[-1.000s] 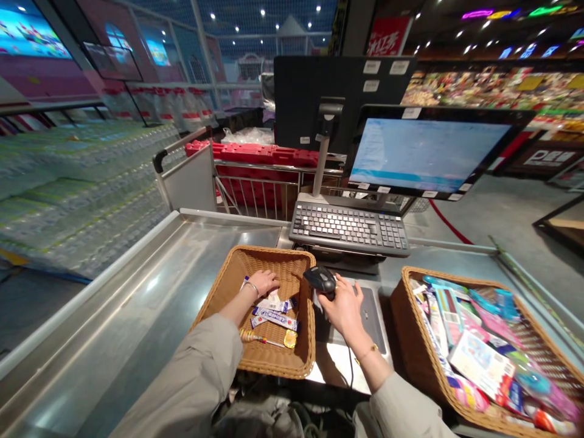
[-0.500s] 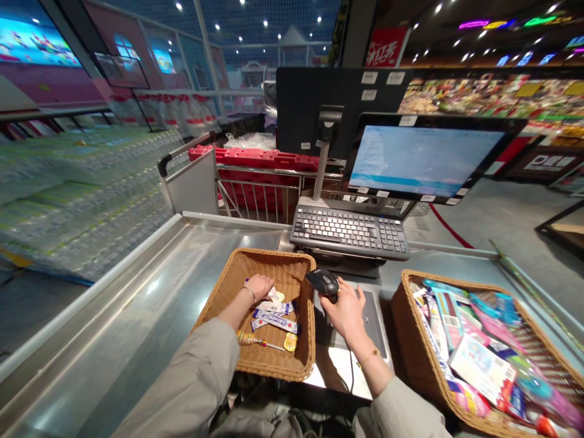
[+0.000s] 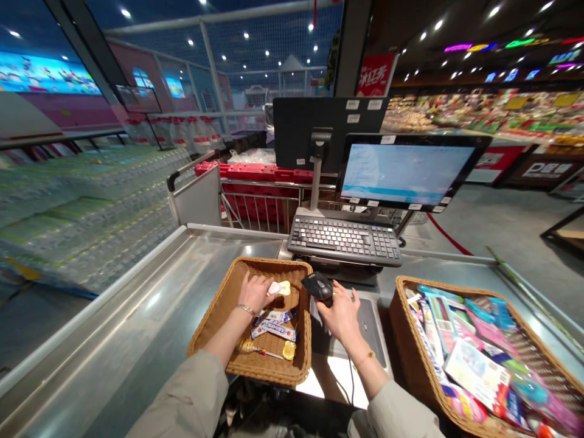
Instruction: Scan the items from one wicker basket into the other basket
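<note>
My left hand (image 3: pixel 255 293) is over the left wicker basket (image 3: pixel 207 319), its fingers closed on the end of a small white and pale-yellow item (image 3: pixel 280 288) whose kind I cannot make out. Below it in the basket lie several blue-and-white wrapped candy bars (image 3: pixel 279 329) and a yellow lollipop-like stick (image 3: pixel 288 350). Wrapped in my right hand (image 3: pixel 340 313) is a black barcode scanner (image 3: pixel 316 285), its head pointing left toward the basket's right rim. The scanner's cable hangs down below my wrist.
A second wicker basket (image 3: pixel 396 331), full of packaged goods, stands at the right. Behind the hands are a keyboard (image 3: pixel 344 237) and a lit monitor (image 3: pixel 406 170). The metal counter (image 3: pixel 150 304) has a raised left edge. Stacked bottle packs (image 3: pixel 91 213) stand beyond it.
My left hand has lifted the small white and pale-yellow item up from the candy bars. My right hand still holds the scanner near the basket's rim. The view has tilted slightly up.
</note>
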A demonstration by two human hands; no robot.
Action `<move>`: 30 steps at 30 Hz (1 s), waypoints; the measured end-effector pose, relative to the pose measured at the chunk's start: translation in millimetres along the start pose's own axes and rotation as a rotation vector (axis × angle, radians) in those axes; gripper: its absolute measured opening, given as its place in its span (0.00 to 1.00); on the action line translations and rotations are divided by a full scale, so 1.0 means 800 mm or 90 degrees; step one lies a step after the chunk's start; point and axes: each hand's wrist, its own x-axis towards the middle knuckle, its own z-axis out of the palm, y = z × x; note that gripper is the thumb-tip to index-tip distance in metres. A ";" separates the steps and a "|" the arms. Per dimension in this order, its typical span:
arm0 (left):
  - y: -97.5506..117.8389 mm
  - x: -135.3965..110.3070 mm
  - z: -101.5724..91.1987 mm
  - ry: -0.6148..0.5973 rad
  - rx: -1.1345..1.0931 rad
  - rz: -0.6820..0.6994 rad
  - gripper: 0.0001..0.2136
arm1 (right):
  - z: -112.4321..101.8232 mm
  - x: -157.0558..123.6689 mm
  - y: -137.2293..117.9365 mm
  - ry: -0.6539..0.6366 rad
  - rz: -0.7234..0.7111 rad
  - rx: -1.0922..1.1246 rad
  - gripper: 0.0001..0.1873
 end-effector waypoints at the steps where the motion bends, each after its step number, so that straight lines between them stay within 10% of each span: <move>1: 0.006 -0.002 -0.005 0.018 -0.003 -0.012 0.19 | -0.002 0.000 0.000 0.000 -0.003 0.002 0.13; 15: 0.092 0.006 -0.055 0.267 -0.091 -0.039 0.17 | -0.042 -0.009 0.006 0.011 -0.033 -0.003 0.11; 30: 0.128 0.021 -0.063 0.303 -0.067 -0.015 0.14 | -0.067 -0.016 0.018 0.041 -0.026 -0.019 0.10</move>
